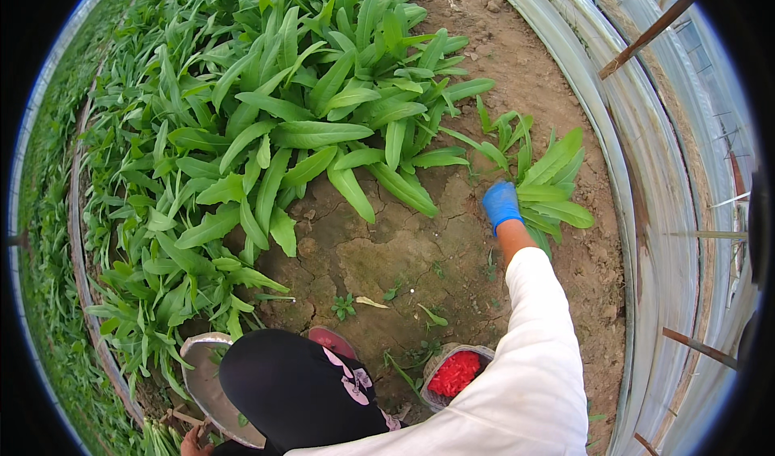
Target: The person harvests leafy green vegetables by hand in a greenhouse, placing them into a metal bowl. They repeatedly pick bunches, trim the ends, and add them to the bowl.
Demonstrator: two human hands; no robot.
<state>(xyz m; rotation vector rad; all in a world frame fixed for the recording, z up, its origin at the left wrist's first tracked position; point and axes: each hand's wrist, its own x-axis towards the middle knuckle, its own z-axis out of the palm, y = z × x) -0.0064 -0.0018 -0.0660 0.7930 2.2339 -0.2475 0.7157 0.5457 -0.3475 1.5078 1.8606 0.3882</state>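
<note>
My right hand [501,205], in a blue glove, is at the base of a leafy green plant [554,183] on the right side of the bed; its fingers are hidden, so its grip cannot be made out. Smaller leaves [507,135] stand just above the glove. At the bottom left edge, my left hand [195,444] is bare and partly cut off, beside a wooden piece [184,418] and a bundle of pale green stems [160,439]. Whether it grips anything is unclear. A round shallow pan [203,371] lies close above it, partly behind my knee.
Dense leafy plants [315,92] cover the upper left. Cracked soil [387,250] carries small weeds and loose leaves. A basket [433,368] with red strips [454,374] stands by my right arm. Plastic sheeting [651,213] and rusty stakes [648,35] border the right side.
</note>
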